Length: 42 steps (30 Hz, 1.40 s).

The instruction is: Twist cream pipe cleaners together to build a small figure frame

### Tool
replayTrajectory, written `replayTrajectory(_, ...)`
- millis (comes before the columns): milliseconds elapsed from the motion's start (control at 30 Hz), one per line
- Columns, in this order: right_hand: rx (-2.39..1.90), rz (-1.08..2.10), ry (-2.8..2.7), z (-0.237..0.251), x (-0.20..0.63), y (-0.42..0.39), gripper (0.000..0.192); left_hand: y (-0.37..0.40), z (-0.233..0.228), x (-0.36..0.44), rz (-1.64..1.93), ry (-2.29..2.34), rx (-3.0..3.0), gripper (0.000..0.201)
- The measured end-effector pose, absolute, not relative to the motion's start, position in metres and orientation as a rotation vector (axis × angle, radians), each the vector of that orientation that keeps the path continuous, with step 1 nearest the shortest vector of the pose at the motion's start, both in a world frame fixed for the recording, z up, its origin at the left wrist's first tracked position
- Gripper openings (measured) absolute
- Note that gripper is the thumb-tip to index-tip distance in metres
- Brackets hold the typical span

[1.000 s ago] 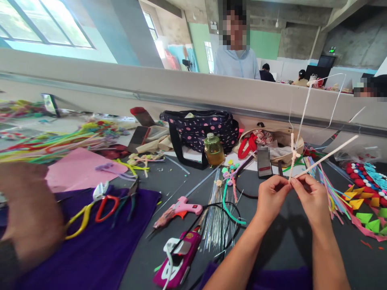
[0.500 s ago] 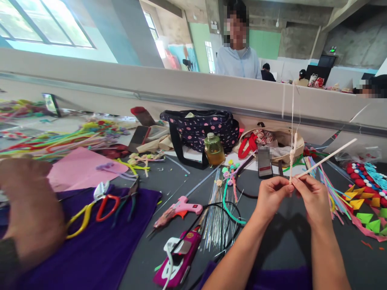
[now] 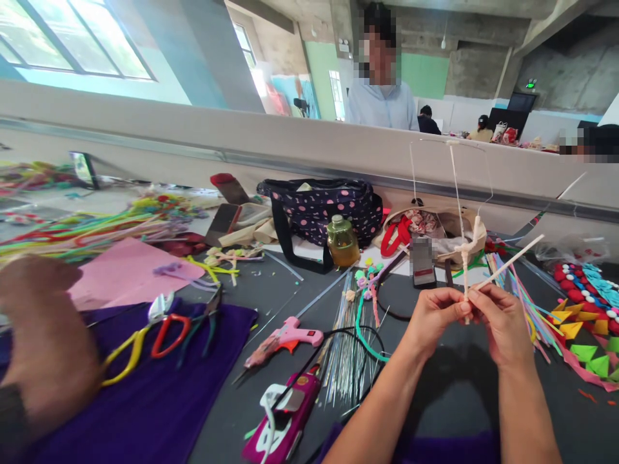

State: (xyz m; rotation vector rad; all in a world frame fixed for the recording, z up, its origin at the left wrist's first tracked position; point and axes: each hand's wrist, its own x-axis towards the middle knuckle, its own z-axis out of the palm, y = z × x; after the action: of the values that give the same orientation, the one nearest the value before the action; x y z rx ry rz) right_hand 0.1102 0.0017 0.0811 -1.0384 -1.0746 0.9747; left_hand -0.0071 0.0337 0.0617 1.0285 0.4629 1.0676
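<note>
My left hand and my right hand meet over the dark table at the right, fingers pinched together. Between the left fingertips stands a thin wire frame, its lower stem wrapped in cream chenille and its bare wires arching above. A cream pipe cleaner slants up to the right from my right fingers, its near end at the stem. The fingertips hide where the two join.
A pink glue gun, a magenta power strip and a bundle of wires lie left of my arms. Scissors rest on purple cloth near another person's arm. A bottle stands by a patterned bag.
The wire frame has turned, so its arching wires now spread wide instead of nearly edge-on. The pipe cleaner's free end has shifted left and slightly down. Both hands remain pinched at the stem.
</note>
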Motion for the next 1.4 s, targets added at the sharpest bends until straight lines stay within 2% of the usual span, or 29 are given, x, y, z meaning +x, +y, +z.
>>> replayTrajectory(200, -1.010, 1.053, -1.080, 0.079, 0.109, 0.003, 0.023, 0.036, 0.060, -0.009, 1.011, 0.438, 1.039, 0.034)
replayTrajectory(367, -1.028, 0.976, -1.052, 0.076, 0.108, 0.006, 0.023, 0.039, 0.056, -0.008, 0.995, 0.448, 1.030, 0.032)
replayTrajectory(767, -1.077, 0.840, -1.031, 0.070, 0.108, 0.009, 0.017, 0.035, 0.061, -0.006, 1.192, 0.580, 1.051, 0.025)
replayTrajectory(1167, -0.946, 1.009, -1.009, 0.076, 0.107, 0.005, 0.015, 0.036, 0.060, -0.008, 1.063, 0.440, 1.012, 0.032)
replayTrajectory(1400, -0.995, 0.880, -0.980, 0.069, 0.107, 0.010, 0.015, 0.036, 0.060, -0.006, 1.062, 0.477, 1.014, 0.029)
